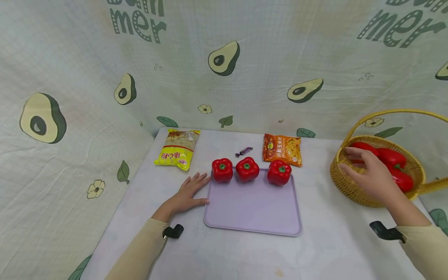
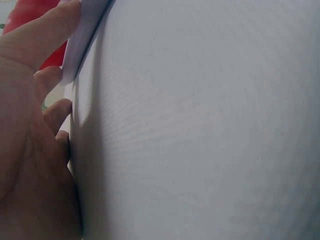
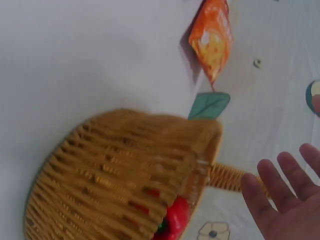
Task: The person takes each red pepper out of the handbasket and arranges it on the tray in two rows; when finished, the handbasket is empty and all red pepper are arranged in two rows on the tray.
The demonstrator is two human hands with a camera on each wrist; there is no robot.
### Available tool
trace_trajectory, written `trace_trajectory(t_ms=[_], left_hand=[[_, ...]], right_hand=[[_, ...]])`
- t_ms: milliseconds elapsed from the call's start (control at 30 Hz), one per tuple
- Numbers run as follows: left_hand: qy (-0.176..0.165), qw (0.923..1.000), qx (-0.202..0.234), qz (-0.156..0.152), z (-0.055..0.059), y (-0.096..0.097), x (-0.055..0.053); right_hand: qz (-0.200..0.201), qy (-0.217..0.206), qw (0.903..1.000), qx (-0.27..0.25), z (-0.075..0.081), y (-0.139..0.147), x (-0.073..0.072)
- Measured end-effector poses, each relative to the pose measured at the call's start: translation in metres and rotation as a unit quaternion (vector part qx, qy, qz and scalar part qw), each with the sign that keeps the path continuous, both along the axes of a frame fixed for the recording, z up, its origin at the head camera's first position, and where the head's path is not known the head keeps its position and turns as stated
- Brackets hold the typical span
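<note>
Three red bell peppers stand in a row along the far edge of a lilac tray (image 1: 252,210): a left pepper (image 1: 222,171), a middle pepper (image 1: 247,170) and a right pepper (image 1: 279,173). My left hand (image 1: 185,196) lies flat at the tray's left edge, fingers spread, thumb and fingertips right at the rim. Over the left side of a wicker basket (image 1: 353,190) hovers my right hand (image 1: 372,177), its fingers relaxed and nothing in them. Inside the basket are several red peppers (image 1: 392,157), partly covered by the hand in the head view.
A yellow pasta bag (image 1: 177,149) lies at the back left. Behind the peppers are a small purple-wrapped candy (image 1: 244,151) and an orange snack packet (image 1: 282,150). The basket's tall handle (image 1: 395,112) arches up at the right. A printed cloth (image 1: 259,77) hangs behind the table.
</note>
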State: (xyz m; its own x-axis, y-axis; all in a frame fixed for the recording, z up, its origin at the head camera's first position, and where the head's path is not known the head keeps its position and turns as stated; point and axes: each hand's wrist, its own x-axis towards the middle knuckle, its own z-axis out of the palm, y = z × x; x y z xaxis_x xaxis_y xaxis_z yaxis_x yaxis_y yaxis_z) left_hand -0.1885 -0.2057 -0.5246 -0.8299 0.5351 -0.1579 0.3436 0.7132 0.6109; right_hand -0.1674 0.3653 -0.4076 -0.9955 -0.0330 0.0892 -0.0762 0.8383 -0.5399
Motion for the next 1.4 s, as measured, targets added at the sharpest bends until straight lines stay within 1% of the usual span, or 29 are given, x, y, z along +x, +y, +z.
trace_trajectory(t_ms=[200, 500, 767, 1100, 1233, 1400], left_hand=[[0.0, 1.0, -0.002, -0.002, 0.0, 0.0, 0.0], [0.002, 1.0, -0.007, 0.0, -0.001, -0.001, 0.0], [0.003, 1.0, -0.005, 0.0, -0.001, -0.001, 0.0], [0.003, 1.0, -0.004, -0.002, -0.001, 0.0, 0.0], [0.002, 1.0, -0.003, 0.0, 0.0, 0.0, 0.0], [0.001, 1.0, -0.002, 0.003, 0.0, 0.001, 0.001]], right_hand=[[-0.01, -0.026, 0.9996, 0.009, 0.003, 0.023, -0.008], [-0.017, -0.066, 0.9972, 0.032, 0.01, 0.053, -0.028], [-0.019, -0.073, 0.9971, 0.007, 0.012, 0.065, -0.045], [-0.058, -0.107, 0.9925, 0.013, 0.005, 0.083, -0.057], [-0.062, -0.127, 0.9898, 0.018, 0.002, 0.09, -0.062], [-0.049, -0.134, 0.989, 0.038, -0.002, 0.096, -0.067]])
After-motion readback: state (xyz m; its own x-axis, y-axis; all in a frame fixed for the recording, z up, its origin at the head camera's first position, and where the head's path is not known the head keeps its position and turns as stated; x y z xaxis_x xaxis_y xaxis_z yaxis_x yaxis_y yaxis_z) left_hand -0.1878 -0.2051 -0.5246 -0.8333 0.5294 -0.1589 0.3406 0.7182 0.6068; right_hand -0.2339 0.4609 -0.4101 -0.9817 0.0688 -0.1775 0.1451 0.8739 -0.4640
